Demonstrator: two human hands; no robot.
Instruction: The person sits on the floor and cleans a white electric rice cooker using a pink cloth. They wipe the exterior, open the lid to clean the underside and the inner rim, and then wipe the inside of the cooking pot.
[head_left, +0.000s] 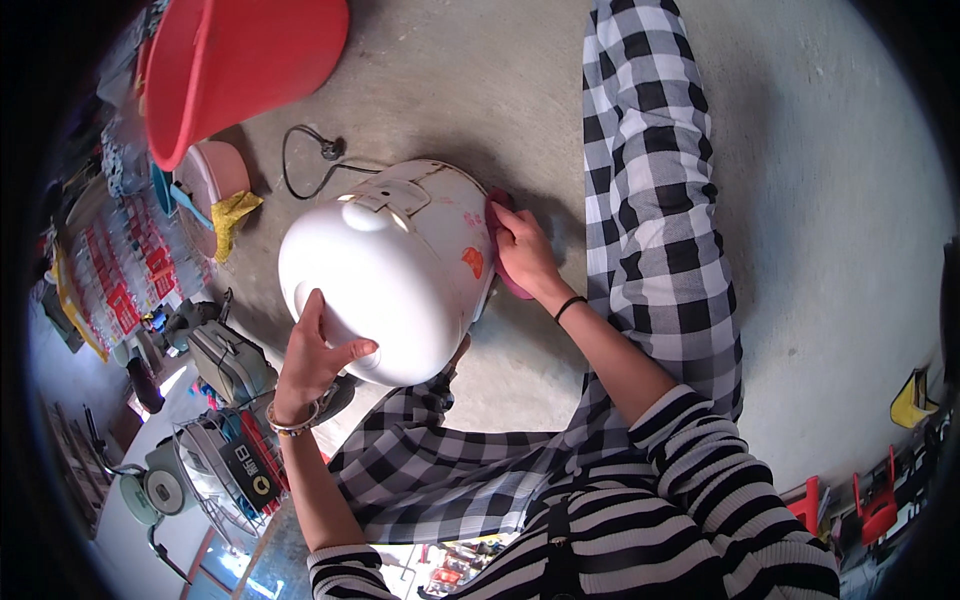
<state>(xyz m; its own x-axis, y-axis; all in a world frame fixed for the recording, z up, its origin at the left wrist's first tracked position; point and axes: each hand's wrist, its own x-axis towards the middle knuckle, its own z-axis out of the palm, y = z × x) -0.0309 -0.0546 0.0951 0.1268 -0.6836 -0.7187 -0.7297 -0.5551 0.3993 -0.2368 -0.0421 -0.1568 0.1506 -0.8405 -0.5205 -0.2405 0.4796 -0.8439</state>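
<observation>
A white rice cooker (382, 277) with a domed lid lies tilted before me, its lid towards my left hand. Rust-brown stains and an orange sticker (472, 262) mark its body. My left hand (319, 352) grips the lid's edge, thumb and fingers spread over the smooth top. In my right hand (523, 251) is a dark pink cloth (510, 277), pressed against the lower body or base of the cooker. From the cooker's back a black power cord (300, 196) with a plug (331, 148) runs onto the concrete floor.
A large red tub (255, 75) stands at the upper left. Beside it a pink basin (221, 172) has a yellow cloth (231, 221) over its rim. Packs of bottles (124, 270), a grey case (229, 360) and a scooter with a wire basket (225, 465) are on the left. My checkered-trousered legs (652, 225) flank the cooker.
</observation>
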